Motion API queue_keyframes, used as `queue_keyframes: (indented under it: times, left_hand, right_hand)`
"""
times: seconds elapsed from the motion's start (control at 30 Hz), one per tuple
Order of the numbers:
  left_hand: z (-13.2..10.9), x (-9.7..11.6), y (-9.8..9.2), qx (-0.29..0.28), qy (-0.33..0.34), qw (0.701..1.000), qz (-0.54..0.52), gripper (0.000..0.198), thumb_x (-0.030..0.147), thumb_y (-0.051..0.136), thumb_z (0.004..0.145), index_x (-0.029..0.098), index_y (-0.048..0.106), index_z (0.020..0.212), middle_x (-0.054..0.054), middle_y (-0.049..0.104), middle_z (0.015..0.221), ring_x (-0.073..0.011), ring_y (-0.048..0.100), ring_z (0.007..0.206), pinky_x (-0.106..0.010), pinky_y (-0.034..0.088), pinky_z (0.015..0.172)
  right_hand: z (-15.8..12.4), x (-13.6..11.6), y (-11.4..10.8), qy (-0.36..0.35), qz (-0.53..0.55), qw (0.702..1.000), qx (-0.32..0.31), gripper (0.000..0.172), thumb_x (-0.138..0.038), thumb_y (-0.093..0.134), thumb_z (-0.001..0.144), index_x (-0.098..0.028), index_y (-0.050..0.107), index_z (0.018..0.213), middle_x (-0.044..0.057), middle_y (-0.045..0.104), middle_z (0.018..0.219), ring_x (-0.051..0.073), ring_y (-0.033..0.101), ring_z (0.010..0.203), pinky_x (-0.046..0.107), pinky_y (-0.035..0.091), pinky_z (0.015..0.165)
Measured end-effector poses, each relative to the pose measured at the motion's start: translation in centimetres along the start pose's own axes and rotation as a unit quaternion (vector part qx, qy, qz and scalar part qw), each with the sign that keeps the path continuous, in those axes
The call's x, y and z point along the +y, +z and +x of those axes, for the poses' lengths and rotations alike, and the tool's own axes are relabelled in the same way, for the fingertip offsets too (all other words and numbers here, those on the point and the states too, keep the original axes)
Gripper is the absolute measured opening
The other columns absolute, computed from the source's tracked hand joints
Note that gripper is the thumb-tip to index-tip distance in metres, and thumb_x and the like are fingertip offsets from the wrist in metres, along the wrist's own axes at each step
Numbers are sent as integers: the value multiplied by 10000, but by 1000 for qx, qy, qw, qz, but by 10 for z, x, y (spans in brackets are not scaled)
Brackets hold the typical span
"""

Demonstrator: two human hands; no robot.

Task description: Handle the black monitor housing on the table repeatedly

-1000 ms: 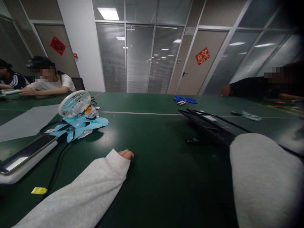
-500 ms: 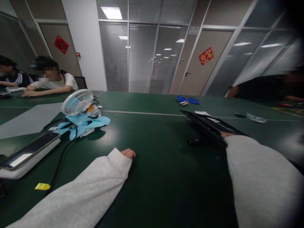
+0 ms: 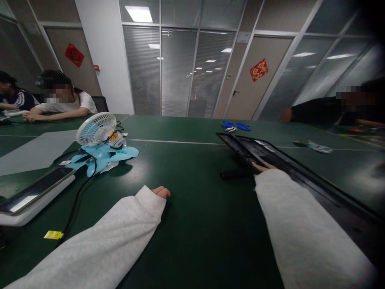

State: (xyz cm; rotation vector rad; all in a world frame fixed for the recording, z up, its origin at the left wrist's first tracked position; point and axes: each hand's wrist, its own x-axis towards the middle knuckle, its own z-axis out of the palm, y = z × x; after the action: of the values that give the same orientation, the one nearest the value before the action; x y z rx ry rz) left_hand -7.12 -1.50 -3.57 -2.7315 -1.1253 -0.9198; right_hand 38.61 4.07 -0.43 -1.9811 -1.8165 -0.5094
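Observation:
My right hand [image 3: 264, 165] grips the near edge of a long black flat panel [image 3: 297, 176], which is tilted and shows pale labels and a raised rim. Part of the panel is hidden behind my grey sleeve. Beneath its left end is a small black cylindrical piece [image 3: 236, 174]; I cannot tell whether it belongs to the panel. My left hand [image 3: 161, 192] rests on the green table [image 3: 186, 237] with its visible fingers curled together. Nothing shows in it, and the sleeve covers most of it.
At left are a white fan [image 3: 98, 130] with a light-blue base [image 3: 104, 158], a phone-like dark screen [image 3: 39, 188] on a white stand, a black cable [image 3: 75, 204] and a grey sheet [image 3: 36, 150]. Blue gloves [image 3: 237, 125] lie farther back. Other people sit at both sides.
My right hand has moved left with the black panel, and more of the panel's long face now shows. The cylindrical piece has shifted left too. My left hand stays put.

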Motion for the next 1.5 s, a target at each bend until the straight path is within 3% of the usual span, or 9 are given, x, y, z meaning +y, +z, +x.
queue_keyframes:
  times: [0.3,0.63,0.87,1.1,1.27,1.5]
  left_hand:
    - [1,2,-4,-19,-5,1000,-4,305,104,318,911,151,612,846,7,567,703,-87,523,556,-188,363,528]
    - [6,27,-29,-23,18,999,-27,277,80,345,874,166,608,891,45,557,612,-92,471,467,-248,304,487]
    - [1,43,-13,42,88,995,31,267,11,389,866,166,602,822,55,541,576,-89,472,445,-282,277,459]
    - [6,46,-20,140,202,967,70,189,18,427,868,118,586,887,-3,606,678,-115,455,495,-284,283,473]
    - [8,60,-24,127,237,959,85,115,57,500,863,104,605,870,-27,641,741,-124,445,500,-303,280,486]
    - [8,66,-25,77,221,969,77,136,53,489,863,95,619,865,-21,592,657,-133,467,516,-308,324,462]
  right_hand:
    - [-10,-77,21,-171,36,984,-15,416,-290,520,829,-275,593,1239,46,416,1388,284,465,1210,399,377,1038]
    - [-43,-136,6,-346,141,927,18,448,-270,496,842,-376,537,1275,13,309,1452,291,338,1301,467,362,1042]
    - [-54,-146,-9,-368,168,915,-11,545,-205,553,787,-392,507,1296,13,288,1460,296,336,1295,475,385,1020]
    - [-57,-144,-23,-408,179,895,-29,588,-172,547,766,-397,492,1307,36,296,1451,301,328,1298,481,387,1001]
    - [-56,-143,-33,-455,186,867,-84,535,-250,530,799,-385,486,1315,54,297,1460,311,315,1310,500,358,1008]
    - [-49,-147,-51,-480,208,832,-185,488,-377,556,824,-412,482,1305,14,301,1474,298,284,1336,496,306,1049]
